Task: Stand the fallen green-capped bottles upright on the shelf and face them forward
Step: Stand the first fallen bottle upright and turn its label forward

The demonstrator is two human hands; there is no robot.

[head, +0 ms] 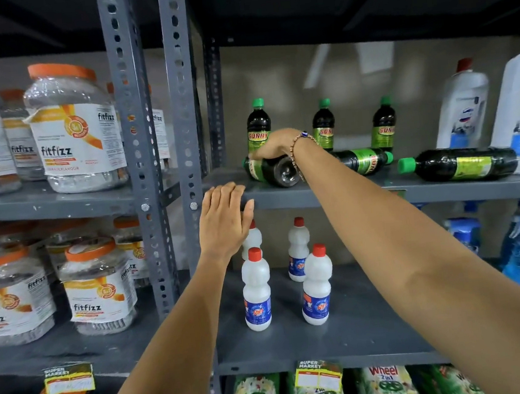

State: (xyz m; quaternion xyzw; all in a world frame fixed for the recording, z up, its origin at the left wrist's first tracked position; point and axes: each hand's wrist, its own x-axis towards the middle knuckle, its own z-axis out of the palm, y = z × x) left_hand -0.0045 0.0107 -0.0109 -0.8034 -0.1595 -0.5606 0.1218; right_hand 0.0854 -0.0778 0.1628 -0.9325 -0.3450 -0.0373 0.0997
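Observation:
Three dark green-capped bottles stand upright at the back of the grey shelf (284,196): one on the left (258,124), one in the middle (323,124), one on the right (383,123). Three more lie on their sides. My right hand (274,144) is closed over the leftmost fallen bottle (273,171), whose base points toward me. A second fallen bottle (363,158) lies behind my forearm. The third (458,163) lies farther right, cap pointing left. My left hand (224,216) is flat and open, its fingertips at the shelf's front edge.
Large white bottles (462,104) stand at the right end of the same shelf. White red-capped bottles (256,292) stand on the shelf below. Orange-lidded jars (71,129) fill the left rack, beyond the grey uprights (182,109).

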